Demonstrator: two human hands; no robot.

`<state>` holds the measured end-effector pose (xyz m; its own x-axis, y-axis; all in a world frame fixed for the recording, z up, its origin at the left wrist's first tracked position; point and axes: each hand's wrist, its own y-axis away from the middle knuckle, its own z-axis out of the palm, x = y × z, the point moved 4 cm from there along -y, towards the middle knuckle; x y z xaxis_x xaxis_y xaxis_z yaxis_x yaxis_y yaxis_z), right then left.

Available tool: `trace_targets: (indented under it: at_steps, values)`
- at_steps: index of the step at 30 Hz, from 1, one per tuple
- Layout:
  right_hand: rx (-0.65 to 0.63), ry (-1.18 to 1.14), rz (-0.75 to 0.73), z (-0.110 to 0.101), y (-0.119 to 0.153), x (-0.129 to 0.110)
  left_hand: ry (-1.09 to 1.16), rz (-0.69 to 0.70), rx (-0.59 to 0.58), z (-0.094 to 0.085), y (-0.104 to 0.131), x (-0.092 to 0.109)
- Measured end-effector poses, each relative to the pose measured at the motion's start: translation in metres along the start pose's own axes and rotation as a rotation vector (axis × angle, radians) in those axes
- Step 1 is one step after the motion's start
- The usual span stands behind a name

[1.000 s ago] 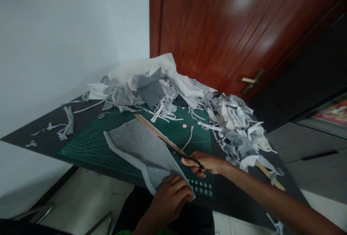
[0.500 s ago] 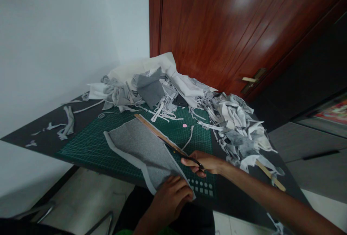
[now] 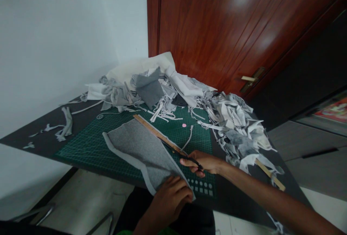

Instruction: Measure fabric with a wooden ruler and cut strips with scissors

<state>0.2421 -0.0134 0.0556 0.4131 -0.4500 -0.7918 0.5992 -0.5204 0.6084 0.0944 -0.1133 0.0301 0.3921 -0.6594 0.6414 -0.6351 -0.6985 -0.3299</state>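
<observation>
A grey piece of fabric (image 3: 135,144) with a paler folded edge lies over the green cutting mat (image 3: 89,148) and reaches the table's front edge. My left hand (image 3: 173,193) is closed on its near corner. In my right hand (image 3: 199,162) are black-handled scissors (image 3: 192,160), their blades pointing up and left along the fabric's right edge. A wooden ruler (image 3: 154,131) lies along that same edge, its near end by the scissors. Just beyond the blades a thin pale strip (image 3: 189,135) curls on the mat.
Heaps of grey and white fabric scraps (image 3: 230,114) line the table's back and right side. A second wooden strip (image 3: 271,175) lies at the right. Loose scraps (image 3: 65,123) are at the left. Behind stand a white wall and a wooden door (image 3: 211,29).
The whole view has shifted very slightly. Both hands, the scissors and the fabric hold nearly the same places as before.
</observation>
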Motion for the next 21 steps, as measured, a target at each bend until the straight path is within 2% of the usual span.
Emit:
trace_targets:
  at_steps: [21]
  values:
    - [0.034,-0.018,0.068,0.0012,-0.0020,-0.0040,0.007,0.032,-0.012,-0.0011,0.0004,0.0028]
